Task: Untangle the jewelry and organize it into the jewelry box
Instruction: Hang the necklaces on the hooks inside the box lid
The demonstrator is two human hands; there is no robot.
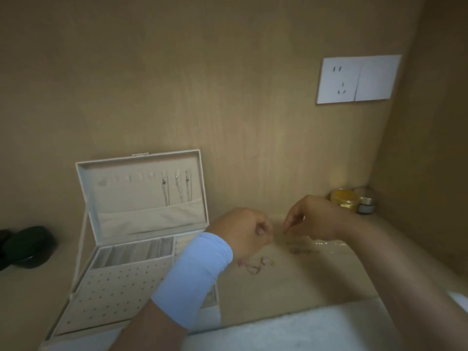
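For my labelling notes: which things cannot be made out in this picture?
Head view only:
What, if anything, the left hand and right hand hold: too small, blurred.
Pinkish jewelry on the table: blurred, its kind is unclear.
Jewelry box: right compartments hidden by the blue wristband.
Dark object: cut off by the left edge.
Gold jar: label too small to read.

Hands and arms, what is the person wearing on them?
The left hand has no glove, but a wide light-blue band wraps its wrist. The right hand has no glove either, and its arm shows no sleeve or band.
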